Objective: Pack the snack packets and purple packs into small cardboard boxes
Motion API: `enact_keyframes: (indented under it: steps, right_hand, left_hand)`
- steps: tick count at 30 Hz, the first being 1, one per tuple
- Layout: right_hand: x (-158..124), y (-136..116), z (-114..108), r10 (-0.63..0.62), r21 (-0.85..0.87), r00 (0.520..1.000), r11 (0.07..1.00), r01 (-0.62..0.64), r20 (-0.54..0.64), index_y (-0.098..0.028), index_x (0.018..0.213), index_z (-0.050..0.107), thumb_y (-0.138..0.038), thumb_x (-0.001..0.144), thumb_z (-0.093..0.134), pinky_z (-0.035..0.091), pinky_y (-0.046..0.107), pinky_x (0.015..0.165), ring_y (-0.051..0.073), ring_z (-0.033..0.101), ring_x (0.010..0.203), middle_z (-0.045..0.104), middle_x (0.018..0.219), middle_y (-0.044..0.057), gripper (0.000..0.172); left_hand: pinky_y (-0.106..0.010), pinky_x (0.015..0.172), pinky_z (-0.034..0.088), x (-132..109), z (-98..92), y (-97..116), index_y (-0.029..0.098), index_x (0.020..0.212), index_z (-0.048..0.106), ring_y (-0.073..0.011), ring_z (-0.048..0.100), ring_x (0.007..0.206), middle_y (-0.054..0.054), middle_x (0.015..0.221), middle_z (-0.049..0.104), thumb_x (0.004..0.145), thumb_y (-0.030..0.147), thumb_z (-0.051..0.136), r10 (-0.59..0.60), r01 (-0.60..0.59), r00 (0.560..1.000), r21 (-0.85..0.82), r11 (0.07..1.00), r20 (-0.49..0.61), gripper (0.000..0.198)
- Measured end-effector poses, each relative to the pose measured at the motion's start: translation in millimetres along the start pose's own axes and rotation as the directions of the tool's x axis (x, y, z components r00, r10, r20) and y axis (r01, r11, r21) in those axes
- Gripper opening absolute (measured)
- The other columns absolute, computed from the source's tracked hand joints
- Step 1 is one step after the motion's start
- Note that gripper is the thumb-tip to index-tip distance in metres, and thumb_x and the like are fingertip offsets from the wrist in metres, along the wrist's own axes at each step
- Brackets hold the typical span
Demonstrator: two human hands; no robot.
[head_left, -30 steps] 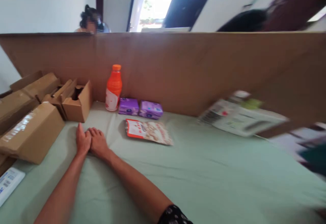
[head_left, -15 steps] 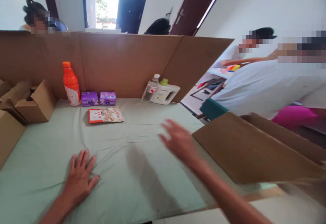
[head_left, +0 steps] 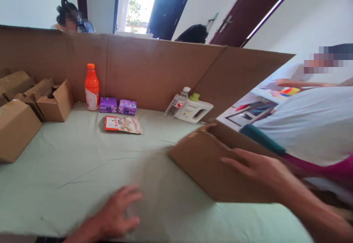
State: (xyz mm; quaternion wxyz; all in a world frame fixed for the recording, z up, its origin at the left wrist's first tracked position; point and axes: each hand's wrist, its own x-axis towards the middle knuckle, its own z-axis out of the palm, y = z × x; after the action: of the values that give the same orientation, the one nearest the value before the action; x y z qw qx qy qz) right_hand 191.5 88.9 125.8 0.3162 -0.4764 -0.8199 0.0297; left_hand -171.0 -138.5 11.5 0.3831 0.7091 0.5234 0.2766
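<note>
- Our right hand is lying at 4 o'clock from the middle of the view, back upward, touching a cardboard box; its forearm is slanting away towards the right edge, where it is running out of the picture
- One digit is pressing along the outer wall and pointing between 9 and 10 o'clock; the others are lying near the upper edge, their tips hiding or blurring, leaving us unable to tell whether they are clamping on the cardboard
- The box is sitting at 4 o'clock over the green cloth; its near end is disappearing behind our hand and wrist, and we are making out little of its inside
- Our left hand is staying apart from the box at 7 o'clock, thumb and fingers spreading apart and pointing towards 2 o'clock; motion is blurring it, and the bottom edge is cutting off its forearm
- At 9 o'clock an orange bottle, two purple packs and a snack packet are showing clearly
- Near the middle a clear bottle is partly covering a white jug
- At 3 o'clock the right edge is cropping a co-worker's white shirt
</note>
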Motion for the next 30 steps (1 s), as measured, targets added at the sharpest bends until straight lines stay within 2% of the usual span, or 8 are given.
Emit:
enact_keyframes:
  steps: [4, 7, 10, 12, 15, 19, 24, 30]
  right_hand:
    - [3.4, -116.6, 42.6, -0.203, 0.024, 0.938, 0.978, 0.205, 0.279, -0.029, 0.076, 0.066, -0.048, 0.089, 0.059, 0.04, 0.034, 0.057, 0.022, 0.065, 0.066, 0.072, 0.074, 0.006, 0.025]
    - [-0.5, -208.1, 57.6, -0.427, 0.199, 0.84, 0.904, 0.379, 0.335, -0.027, 0.079, 0.068, -0.038, 0.095, 0.056, 0.046, 0.034, 0.063, 0.022, 0.066, 0.068, 0.073, 0.075, 0.005, 0.023]
    - [-2.6, -251.5, 48.5, -0.583, 0.429, 0.782, 0.778, 0.459, 0.221, -0.029, 0.096, 0.073, -0.044, 0.095, 0.061, 0.052, 0.04, 0.076, 0.025, 0.07, 0.078, 0.076, 0.088, 0.006, 0.019]
    - [0.7, -243.5, 40.7, -0.536, 0.496, 0.84, 0.753, 0.433, 0.079, -0.032, 0.111, 0.072, -0.045, 0.094, 0.064, 0.052, 0.043, 0.09, 0.026, 0.071, 0.098, 0.076, 0.109, 0.007, 0.023]
    - [1.9, -197.3, 50.9, -0.148, 0.478, 0.987, 0.864, 0.16, -0.063, -0.032, 0.114, 0.07, -0.045, 0.094, 0.062, 0.05, 0.046, 0.1, 0.027, 0.066, 0.116, 0.07, 0.128, 0.007, 0.025]
    - [-29.0, -147.9, 104.4, 0.295, 0.603, 0.924, 0.701, -0.382, 0.243, -0.026, 0.11, 0.071, -0.067, 0.093, 0.048, 0.059, 0.046, 0.083, 0.03, 0.072, 0.099, 0.075, 0.112, 0.012, 0.051]
    - [-64.1, -162.5, 153.4, 0.205, 0.648, 0.842, 0.557, -0.52, 0.499, -0.028, 0.123, 0.068, -0.067, 0.095, 0.043, 0.058, 0.043, 0.094, 0.028, 0.069, 0.11, 0.073, 0.121, 0.009, 0.054]
    - [6.6, -138.0, 172.1, 0.021, 0.563, 0.889, 0.767, -0.307, 0.457, -0.022, 0.114, 0.071, -0.052, 0.097, 0.041, 0.06, 0.036, 0.08, 0.026, 0.072, 0.096, 0.076, 0.109, 0.009, 0.046]
  left_hand:
    - [-0.059, 0.121, 0.029, -6.3, -49.8, -17.3, 0.02, 0.152, 0.042, -0.0356, 0.039, 0.147, -0.018, 0.16, 0.04, 0.084, 0.05, 0.066, -0.184, 0.137, 0.841, -0.13, 0.982, -0.508, 0.078]
    - [-0.059, 0.121, 0.031, -21.4, -74.2, -20.0, 0.02, 0.156, 0.031, -0.0384, 0.036, 0.148, -0.019, 0.163, 0.034, 0.078, 0.06, 0.071, -0.133, 0.063, 0.763, -0.132, 0.989, -0.632, 0.097]
    - [-0.056, 0.12, 0.034, -43.1, -78.6, -21.6, 0.024, 0.159, 0.023, -0.0387, 0.034, 0.15, -0.017, 0.164, 0.031, 0.075, 0.067, 0.073, -0.114, 0.024, 0.754, -0.146, 0.989, -0.646, 0.106]
    - [-0.056, 0.121, 0.033, -55.6, -75.1, -25.6, 0.027, 0.16, 0.022, -0.0385, 0.031, 0.151, -0.016, 0.166, 0.028, 0.075, 0.066, 0.074, -0.147, 0.05, 0.74, -0.164, 0.985, -0.656, 0.107]
    - [-0.056, 0.119, 0.035, -62.2, -67.6, -31.5, 0.027, 0.159, 0.024, -0.0391, 0.035, 0.149, -0.016, 0.166, 0.028, 0.073, 0.062, 0.078, -0.211, 0.068, 0.715, -0.235, 0.97, -0.666, 0.108]
    - [-0.053, 0.112, 0.046, -47.9, -67.1, -31.4, 0.025, 0.156, 0.033, -0.0372, 0.051, 0.138, -0.016, 0.155, 0.048, 0.071, 0.045, 0.082, -0.249, 0.062, 0.757, -0.312, 0.948, -0.605, 0.1]
    - [-0.053, 0.109, 0.048, -32.1, -87.5, -50.1, 0.017, 0.132, 0.062, -0.0373, 0.062, 0.124, -0.014, 0.124, 0.071, 0.07, 0.038, 0.067, -0.306, 0.103, 0.696, -0.332, 0.938, -0.649, 0.066]
    - [-0.055, 0.109, 0.048, -38.5, -79.8, -90.8, 0.02, 0.111, 0.072, -0.0386, 0.066, 0.119, -0.012, 0.108, 0.076, 0.066, 0.037, 0.063, -0.323, 0.185, 0.604, -0.265, 0.946, -0.729, 0.05]
